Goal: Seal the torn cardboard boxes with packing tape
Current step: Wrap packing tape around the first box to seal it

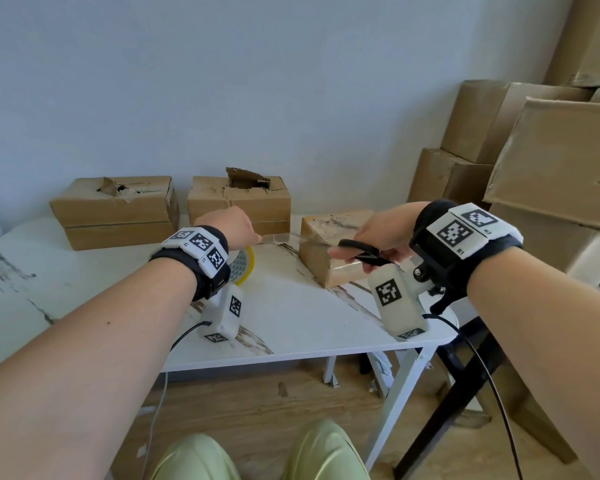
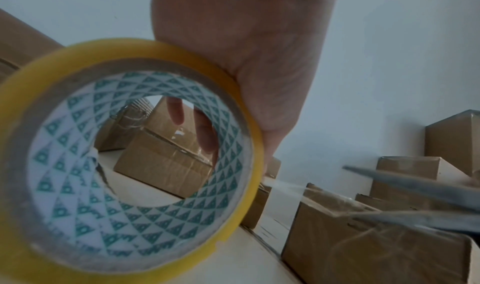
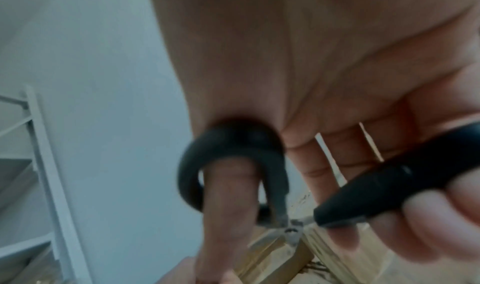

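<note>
My left hand point(image 1: 238, 226) grips a yellow-edged tape roll point(image 2: 124, 159), its core printed with green triangles point(image 1: 245, 268). A clear strip of tape point(image 1: 281, 239) stretches from the roll to the small cardboard box point(image 1: 329, 251) on the table's right side point(image 2: 363, 243). My right hand point(image 1: 378, 237) holds black-handled scissors point(image 1: 362, 252), thumb through one loop point(image 3: 233, 165), fingers round the other handle point(image 3: 389, 194). The blades point(image 2: 420, 202) stand apart, over the box beside the taut strip. Two torn boxes point(image 1: 118, 209) point(image 1: 239, 202) sit at the table's back.
The white marble-look table point(image 1: 291, 323) ends near my knees. A stack of large cardboard boxes point(image 1: 499, 150) stands at the right against the wall. A dark chair frame point(image 1: 465, 375) is below the table's right corner. Cables hang from both wrist cameras.
</note>
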A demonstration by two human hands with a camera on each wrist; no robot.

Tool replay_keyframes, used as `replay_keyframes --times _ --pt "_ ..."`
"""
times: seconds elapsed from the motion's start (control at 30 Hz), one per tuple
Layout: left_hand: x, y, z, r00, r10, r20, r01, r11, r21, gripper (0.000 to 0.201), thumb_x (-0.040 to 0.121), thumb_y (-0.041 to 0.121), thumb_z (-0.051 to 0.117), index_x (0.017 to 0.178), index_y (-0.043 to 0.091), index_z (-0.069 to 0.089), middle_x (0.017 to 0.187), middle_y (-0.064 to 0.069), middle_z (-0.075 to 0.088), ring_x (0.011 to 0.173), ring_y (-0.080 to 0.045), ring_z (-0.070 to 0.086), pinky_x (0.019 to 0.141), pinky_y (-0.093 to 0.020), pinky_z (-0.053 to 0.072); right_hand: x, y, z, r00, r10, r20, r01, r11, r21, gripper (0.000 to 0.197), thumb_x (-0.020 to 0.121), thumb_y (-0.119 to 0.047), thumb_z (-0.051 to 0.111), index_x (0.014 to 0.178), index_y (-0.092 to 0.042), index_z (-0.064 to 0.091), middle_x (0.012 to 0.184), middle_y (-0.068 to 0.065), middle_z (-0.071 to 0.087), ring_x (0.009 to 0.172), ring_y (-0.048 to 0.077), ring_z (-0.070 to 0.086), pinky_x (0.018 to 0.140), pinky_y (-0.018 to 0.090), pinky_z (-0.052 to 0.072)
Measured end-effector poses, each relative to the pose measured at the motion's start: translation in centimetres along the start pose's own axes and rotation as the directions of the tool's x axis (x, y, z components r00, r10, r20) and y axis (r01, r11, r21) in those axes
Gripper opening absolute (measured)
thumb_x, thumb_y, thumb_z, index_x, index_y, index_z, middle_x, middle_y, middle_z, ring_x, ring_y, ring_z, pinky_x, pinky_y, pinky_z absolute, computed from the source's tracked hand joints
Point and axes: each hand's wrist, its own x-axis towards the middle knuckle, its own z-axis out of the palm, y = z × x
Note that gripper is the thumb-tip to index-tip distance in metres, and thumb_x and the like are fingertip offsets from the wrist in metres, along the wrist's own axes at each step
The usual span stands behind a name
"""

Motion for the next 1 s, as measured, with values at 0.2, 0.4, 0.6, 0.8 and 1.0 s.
replay_keyframes --times 0.2,0.4,0.6,0.8,1.0 --pt "-0.1 -0.3 0.0 1.0 0.023 -0.015 -0.024 0.999 -0.037 0.033 0.09 0.044 0.056 0.091 0.016 0.072 0.1 -0.001 0.07 0.091 -0.019 0.064 0.075 -0.032 0.049 0.3 0.1 1.1 0.994 -0.004 0.109 -0.045 0.894 0.445 0.05 0.074 -0.056 0.067 0.089 -0.009 0.064 0.073 0.007 0.062 0.073 0.023 0.056 0.075 0.031 0.049" --pt "-0.3 -0.7 0.1 0.997 0.056 -0.049 -0.06 0.995 -0.078 0.027 0.09 0.041 0.057 0.091 0.019 0.072 0.104 0.003 0.069 0.094 -0.018 0.062 0.077 -0.031 0.046 1.5 -1.2 2.3 0.994 0.022 0.104 -0.079 0.812 0.578 0.044 0.08 -0.048 0.068 0.091 -0.007 0.057 0.064 0.007 0.062 0.052 0.019 0.059 0.055 0.029 0.054" --pt "-0.2 -0.8 0.1 0.996 0.065 -0.067 -0.072 0.993 -0.098 0.024 0.088 0.04 0.06 0.088 0.02 0.072 0.099 0.005 0.069 0.091 -0.016 0.062 0.078 -0.031 0.047 1.9 -2.0 2.6 0.986 -0.027 0.163 -0.113 0.611 0.783 0.038 0.084 -0.038 0.066 0.086 -0.003 0.052 0.054 0.01 0.057 0.035 0.017 0.053 0.04 0.02 0.048" --pt "-0.3 -1.0 0.1 0.996 0.066 -0.065 -0.073 0.992 -0.1 0.022 0.088 0.039 0.061 0.088 0.021 0.073 0.097 0.004 0.07 0.089 -0.017 0.063 0.073 -0.03 0.046 2.8 -2.0 2.7 0.99 -0.042 0.137 -0.078 0.64 0.764 0.04 0.082 -0.041 0.067 0.088 -0.003 0.055 0.061 0.008 0.058 0.04 0.016 0.056 0.044 0.022 0.051" --pt "-0.5 -1.2 0.1 0.995 0.071 -0.068 -0.08 0.985 -0.15 0.015 0.086 0.034 0.063 0.086 0.023 0.073 0.096 0.004 0.07 0.089 -0.016 0.062 0.072 -0.03 0.045 3.7 -1.8 3.0 0.994 -0.064 0.091 -0.018 0.716 0.698 0.034 0.089 -0.038 0.061 0.088 -0.004 0.055 0.057 0.002 0.052 0.042 0.01 0.048 0.044 0.02 0.045"
